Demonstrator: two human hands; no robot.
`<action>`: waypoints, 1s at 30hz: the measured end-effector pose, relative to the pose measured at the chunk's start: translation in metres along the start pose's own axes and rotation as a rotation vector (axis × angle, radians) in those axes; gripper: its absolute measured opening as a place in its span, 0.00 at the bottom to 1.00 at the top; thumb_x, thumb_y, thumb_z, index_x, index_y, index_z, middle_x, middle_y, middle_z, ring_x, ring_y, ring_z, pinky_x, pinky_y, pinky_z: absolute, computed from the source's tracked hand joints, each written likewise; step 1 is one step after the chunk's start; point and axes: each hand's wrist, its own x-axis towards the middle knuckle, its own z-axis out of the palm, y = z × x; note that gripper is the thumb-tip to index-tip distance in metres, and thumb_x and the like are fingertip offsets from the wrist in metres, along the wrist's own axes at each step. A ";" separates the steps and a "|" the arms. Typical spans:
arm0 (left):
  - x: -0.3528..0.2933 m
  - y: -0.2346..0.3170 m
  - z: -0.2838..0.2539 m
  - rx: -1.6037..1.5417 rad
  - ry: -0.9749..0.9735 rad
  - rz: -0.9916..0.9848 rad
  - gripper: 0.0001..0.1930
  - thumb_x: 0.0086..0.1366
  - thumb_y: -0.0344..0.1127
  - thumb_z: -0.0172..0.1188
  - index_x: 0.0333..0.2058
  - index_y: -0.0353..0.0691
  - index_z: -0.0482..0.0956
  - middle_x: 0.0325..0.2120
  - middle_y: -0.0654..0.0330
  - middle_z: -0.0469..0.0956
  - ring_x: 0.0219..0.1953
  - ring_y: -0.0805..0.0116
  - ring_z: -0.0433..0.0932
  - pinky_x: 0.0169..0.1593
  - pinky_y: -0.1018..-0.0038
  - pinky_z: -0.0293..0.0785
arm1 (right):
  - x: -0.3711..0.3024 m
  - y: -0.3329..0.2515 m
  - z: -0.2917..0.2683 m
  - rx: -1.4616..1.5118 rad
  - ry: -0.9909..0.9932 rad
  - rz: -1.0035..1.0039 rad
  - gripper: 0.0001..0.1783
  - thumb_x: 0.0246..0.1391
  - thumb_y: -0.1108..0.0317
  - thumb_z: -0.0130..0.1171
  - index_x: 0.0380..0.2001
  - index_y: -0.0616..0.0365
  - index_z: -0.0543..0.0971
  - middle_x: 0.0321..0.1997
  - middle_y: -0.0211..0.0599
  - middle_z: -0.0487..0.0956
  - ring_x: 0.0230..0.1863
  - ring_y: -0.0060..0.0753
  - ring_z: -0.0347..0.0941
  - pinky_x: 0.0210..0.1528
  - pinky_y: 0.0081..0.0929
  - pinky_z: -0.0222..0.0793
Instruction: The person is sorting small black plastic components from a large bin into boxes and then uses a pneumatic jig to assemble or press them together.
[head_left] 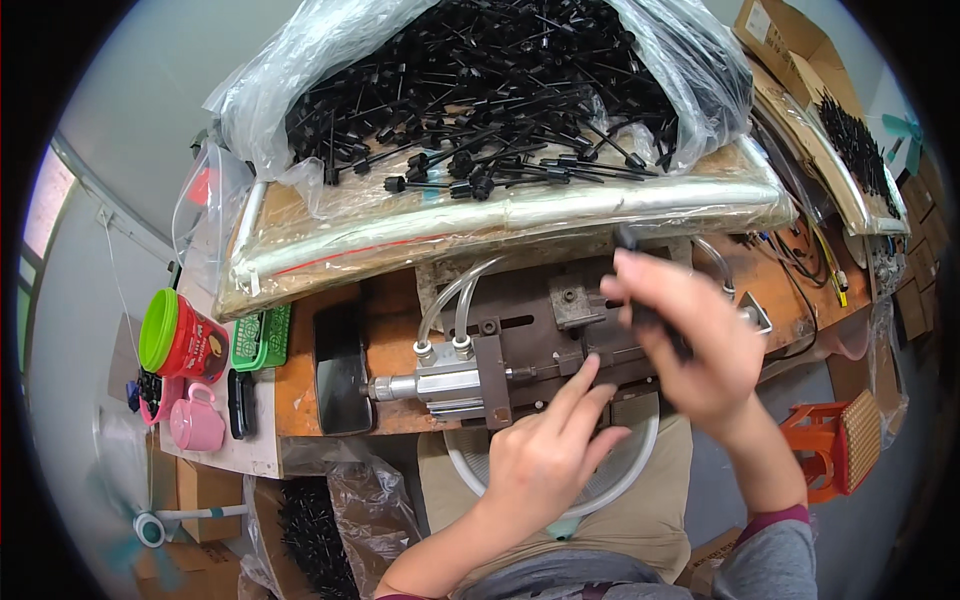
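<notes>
While your right hand (pixel 700 345) is blurred, it looks curled around a dark piece (pixel 626 238) that pokes up past the fingertips, right above the dark metal fixture (pixel 520 345). Too smeared to say exactly what that piece is, sorry. Your left hand (pixel 545 455) is loose, fingers stretched out and thumb held apart, with the fingertips at the middle of the fixture; can't tell if anything sits under them.

On the fixture's left end you've got a silver pneumatic cylinder (pixel 450 390) with clear tubes (pixel 440 305) curving up from it, and a small metal block (pixel 573 302) is bolted on near the back. Just behind, a big heap of black stemmed plastic parts (pixel 480 110) lies in an open clear bag (pixel 265 110) on the white-edged tray (pixel 520 210).

Over on the left of your worktop (pixel 295 400) there's a black smartphone (pixel 342 375), then a green basket (pixel 262 340), a red tub (pixel 200 345) and a pink mug (pixel 197 420). A white-rimmed basin (pixel 655 425) sits below the fixture, by your lap.
</notes>
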 end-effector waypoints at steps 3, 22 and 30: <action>0.000 0.007 -0.011 -0.474 0.129 -0.132 0.25 0.50 0.18 0.72 0.48 0.29 0.76 0.51 0.47 0.74 0.36 0.68 0.84 0.38 0.76 0.84 | -0.032 -0.013 0.000 -0.024 -0.070 -0.046 0.23 0.43 0.85 0.60 0.47 0.70 0.79 0.50 0.55 0.80 0.46 0.47 0.81 0.44 0.31 0.81; -0.012 -0.005 0.010 0.209 -0.046 0.155 0.15 0.51 0.27 0.69 0.39 0.32 0.82 0.53 0.46 0.77 0.35 0.60 0.82 0.37 0.72 0.79 | -0.064 -0.035 -0.030 0.625 0.092 0.858 0.06 0.64 0.75 0.54 0.40 0.69 0.75 0.46 0.51 0.82 0.28 0.22 0.80 0.25 0.15 0.73; 0.000 0.004 0.005 0.313 -0.187 0.068 0.14 0.51 0.28 0.69 0.38 0.33 0.82 0.51 0.50 0.79 0.27 0.64 0.81 0.31 0.75 0.76 | -0.065 -0.031 -0.032 0.751 0.139 0.975 0.08 0.66 0.68 0.54 0.36 0.63 0.73 0.33 0.32 0.74 0.18 0.12 0.64 0.17 0.12 0.54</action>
